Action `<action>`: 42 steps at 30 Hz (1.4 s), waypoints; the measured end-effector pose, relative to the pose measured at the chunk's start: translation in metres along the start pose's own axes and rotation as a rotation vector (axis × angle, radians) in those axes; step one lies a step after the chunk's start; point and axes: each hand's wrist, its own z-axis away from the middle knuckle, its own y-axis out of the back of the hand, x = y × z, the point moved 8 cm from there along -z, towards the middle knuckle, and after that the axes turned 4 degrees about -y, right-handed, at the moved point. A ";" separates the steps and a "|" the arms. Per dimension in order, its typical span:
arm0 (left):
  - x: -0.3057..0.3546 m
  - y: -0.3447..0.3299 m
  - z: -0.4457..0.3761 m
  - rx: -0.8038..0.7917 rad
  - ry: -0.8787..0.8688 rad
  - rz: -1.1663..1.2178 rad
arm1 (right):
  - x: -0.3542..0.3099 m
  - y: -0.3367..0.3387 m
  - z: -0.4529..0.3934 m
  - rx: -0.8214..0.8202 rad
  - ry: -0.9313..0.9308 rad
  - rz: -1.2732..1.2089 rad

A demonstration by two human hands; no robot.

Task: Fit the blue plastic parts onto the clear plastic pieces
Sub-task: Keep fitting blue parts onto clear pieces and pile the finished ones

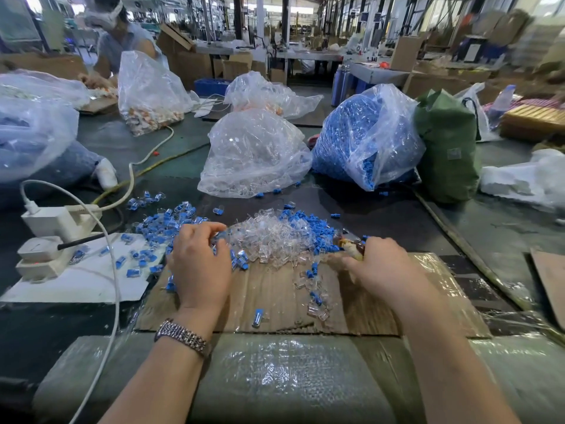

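left hand: fingers curled into the left side of the clear-piece pile, seems to pinch a piece, watch on wrist
right hand: blurred, gripping a brownish object at the pile's right edge; what it is, cannot tell
clear plastic pieces: heap at far edge of cardboard sheet
blue plastic parts: mixed along the heap's right and left
blue-part bag: far right of worktop
clear-piece bag: behind heap
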 end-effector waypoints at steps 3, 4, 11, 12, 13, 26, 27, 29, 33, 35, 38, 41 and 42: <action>0.003 0.000 0.001 0.025 -0.031 -0.131 | 0.009 -0.018 -0.002 0.029 -0.043 0.093; 0.010 -0.002 0.003 0.005 -0.097 -0.110 | 0.009 -0.021 -0.002 0.041 -0.054 0.086; 0.049 -0.038 0.029 -0.322 -0.457 0.011 | -0.033 -0.007 0.004 0.247 0.176 0.034; 0.050 -0.040 0.030 -0.325 -0.476 -0.011 | -0.040 -0.009 0.004 0.215 0.205 -0.002; 0.050 -0.042 0.030 -0.330 -0.486 -0.040 | -0.045 -0.013 0.004 0.183 0.218 -0.019; 0.046 -0.055 0.038 -0.409 -0.503 -0.149 | -0.066 -0.033 0.004 0.138 0.310 -0.044; 0.046 -0.054 0.038 -0.411 -0.494 -0.126 | -0.066 -0.033 0.004 0.147 0.319 -0.052; 0.046 -0.050 0.036 -0.401 -0.460 -0.076 | -0.064 -0.034 0.004 0.167 0.323 -0.106; 0.047 -0.041 0.030 -0.364 -0.366 0.097 | -0.056 -0.031 0.006 0.215 0.313 -0.266; 0.046 -0.037 0.029 -0.369 -0.264 0.295 | -0.055 -0.025 0.009 0.245 0.340 -0.384; 0.036 -0.045 0.031 -0.515 0.004 0.615 | -0.056 -0.021 0.017 0.168 0.401 -0.700; 0.031 -0.053 0.034 -0.644 0.195 0.815 | -0.063 -0.018 0.025 0.073 0.481 -0.929; 0.031 -0.054 0.034 -0.660 0.225 0.854 | -0.066 -0.018 0.027 0.060 0.509 -0.948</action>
